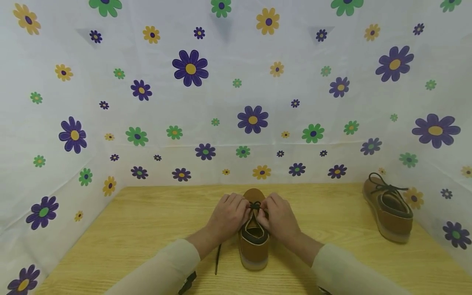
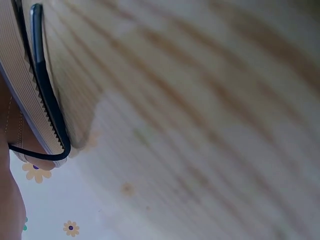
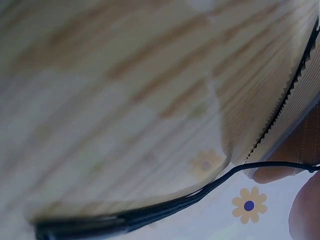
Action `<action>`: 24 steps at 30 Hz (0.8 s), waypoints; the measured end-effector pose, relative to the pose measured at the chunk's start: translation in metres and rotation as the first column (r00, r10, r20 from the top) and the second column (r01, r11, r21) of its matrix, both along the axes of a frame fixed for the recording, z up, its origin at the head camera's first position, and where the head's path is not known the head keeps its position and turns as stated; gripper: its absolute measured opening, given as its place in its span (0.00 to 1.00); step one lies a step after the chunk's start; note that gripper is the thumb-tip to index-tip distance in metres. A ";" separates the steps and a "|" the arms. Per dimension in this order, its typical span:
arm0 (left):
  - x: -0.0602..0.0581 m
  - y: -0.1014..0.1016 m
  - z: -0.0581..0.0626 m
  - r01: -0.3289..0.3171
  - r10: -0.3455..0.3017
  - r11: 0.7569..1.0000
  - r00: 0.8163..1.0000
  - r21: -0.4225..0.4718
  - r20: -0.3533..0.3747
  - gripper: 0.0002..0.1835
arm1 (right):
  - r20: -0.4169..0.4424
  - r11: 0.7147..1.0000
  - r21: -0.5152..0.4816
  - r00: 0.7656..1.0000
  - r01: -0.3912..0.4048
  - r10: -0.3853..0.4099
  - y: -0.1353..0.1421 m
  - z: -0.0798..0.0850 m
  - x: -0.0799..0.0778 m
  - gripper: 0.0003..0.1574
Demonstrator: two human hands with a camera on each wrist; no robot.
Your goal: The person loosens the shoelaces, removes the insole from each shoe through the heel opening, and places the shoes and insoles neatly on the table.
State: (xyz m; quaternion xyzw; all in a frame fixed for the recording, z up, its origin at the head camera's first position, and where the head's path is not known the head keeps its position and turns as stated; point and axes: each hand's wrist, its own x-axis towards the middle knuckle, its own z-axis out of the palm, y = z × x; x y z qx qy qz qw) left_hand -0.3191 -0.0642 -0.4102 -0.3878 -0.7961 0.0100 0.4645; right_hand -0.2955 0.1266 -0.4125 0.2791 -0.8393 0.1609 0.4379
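1. The bench looks smooth, so we judge that uneven pulling could slide things across it, most easily towards the back edge.
2. The brown shoe sits about midway between the bench's left and right edges, toe towards the back edge, heel towards the near one. Nobody's grip braces its sole or heel; a hard sideways tug could twist it.
3. The second shoe stands by the right edge, near the back right corner, its lace in a bow. It is well apart from our work, so we see little risk of knocking it.
4. Our hands are close together over the front of the brown shoe: the left hand and the right hand each pinch lace, fingers bent and narrow. Slack fingertips could let a strand slip out.
5. The dark lace runs off both sides; unequal tension might leave one side short.
6. The knot lies between our fingertips. Pulling the wrong strand could loosen or jam it; we cannot tell how tight it is.
7. The loose end trails left of the shoe, where our forearm could snag it.
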 end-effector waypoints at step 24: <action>-0.007 -0.002 -0.006 -0.002 0.001 0.998 1.000 0.058 0.031 0.07 | 0.138 0.995 0.041 0.986 0.090 -0.094 -0.001 -0.001 0.001 0.09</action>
